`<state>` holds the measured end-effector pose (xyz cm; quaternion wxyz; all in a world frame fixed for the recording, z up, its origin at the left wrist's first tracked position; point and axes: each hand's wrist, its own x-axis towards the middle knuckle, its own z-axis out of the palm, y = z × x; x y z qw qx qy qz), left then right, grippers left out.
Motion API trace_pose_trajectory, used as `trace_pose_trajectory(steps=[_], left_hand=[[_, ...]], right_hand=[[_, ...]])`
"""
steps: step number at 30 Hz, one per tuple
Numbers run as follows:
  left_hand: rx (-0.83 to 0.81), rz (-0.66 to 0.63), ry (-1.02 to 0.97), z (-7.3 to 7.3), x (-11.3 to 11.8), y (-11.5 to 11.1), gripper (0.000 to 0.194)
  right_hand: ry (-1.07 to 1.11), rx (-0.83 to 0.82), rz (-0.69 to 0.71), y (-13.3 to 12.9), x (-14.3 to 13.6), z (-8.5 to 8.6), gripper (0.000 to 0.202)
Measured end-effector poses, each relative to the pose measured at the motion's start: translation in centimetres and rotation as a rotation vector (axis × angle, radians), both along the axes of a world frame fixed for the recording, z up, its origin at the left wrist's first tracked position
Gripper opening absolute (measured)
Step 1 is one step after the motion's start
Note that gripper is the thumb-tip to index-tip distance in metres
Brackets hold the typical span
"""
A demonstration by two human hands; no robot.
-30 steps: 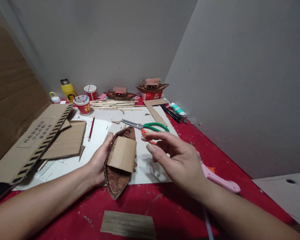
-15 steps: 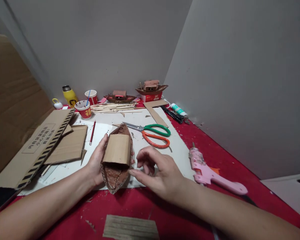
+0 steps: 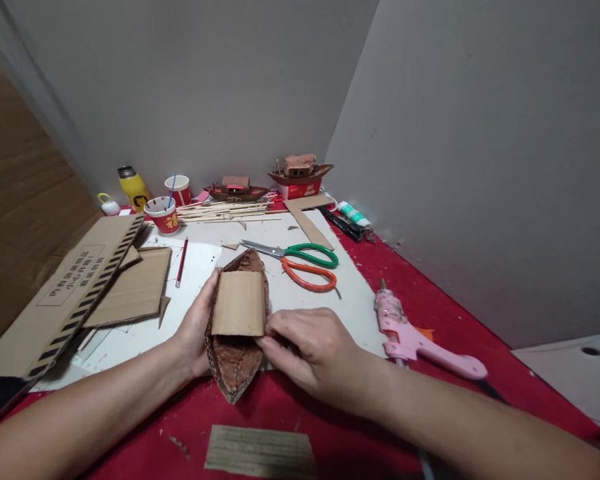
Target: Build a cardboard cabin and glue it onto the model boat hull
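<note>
A small brown cardboard boat [image 3: 235,367] points its near end toward me, held above the edge of the white sheet. Across its middle lies a curved tan cardboard cover [image 3: 239,303]. My left hand [image 3: 197,333] grips the hull from the left, its fingers partly hidden behind the boat. My right hand [image 3: 315,350] is closed at the boat's right side, with thumb and forefinger pinching at the cover's near right corner. The fingertips partly hide what lies between them.
Scissors [image 3: 310,263] lie behind the boat, and a pink glue gun [image 3: 415,343] is on the right. Cardboard pieces [image 3: 130,287] are at left. Two finished boats [image 3: 300,172], paper cups [image 3: 164,217] and thin sticks [image 3: 220,212] stand or lie at the back. A ridged strip [image 3: 260,450] lies in front.
My right hand's fingers have closed and come against the cover's near right corner. The boat has moved slightly toward me.
</note>
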<state>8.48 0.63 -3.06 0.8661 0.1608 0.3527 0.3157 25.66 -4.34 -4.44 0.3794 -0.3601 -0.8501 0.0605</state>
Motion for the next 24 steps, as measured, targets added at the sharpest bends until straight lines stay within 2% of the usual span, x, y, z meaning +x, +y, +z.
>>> trace_pose_trajectory(steps=[6, 8, 10, 12, 16, 24], left_hand=[[0.018, -0.02, 0.031, 0.5, -0.1, -0.1, 0.064], [0.036, -0.007, 0.027, 0.5, 0.0, 0.0, 0.064], [0.05, 0.022, 0.06, 0.5, 0.3, 0.0, 0.062], [0.073, 0.064, 0.117, 0.4, 0.6, 0.0, 0.059], [0.117, 0.082, 0.161, -0.1, 1.3, -0.4, 0.058], [0.216, 0.091, 0.079, -1.2, 1.5, -1.0, 0.052]], right_hand=[[0.032, -0.107, 0.06, -0.3, 0.6, 1.0, 0.02], [0.079, -0.028, 0.032, -0.5, 1.0, 1.7, 0.021], [0.132, 0.123, -0.013, -0.7, 1.2, 2.3, 0.024], [0.14, 0.242, -0.054, -0.8, 1.1, 2.5, 0.041], [0.005, 0.276, -0.089, -0.4, 0.5, 1.7, 0.07], [-0.125, 0.23, -0.13, 0.6, -0.3, 0.3, 0.076]])
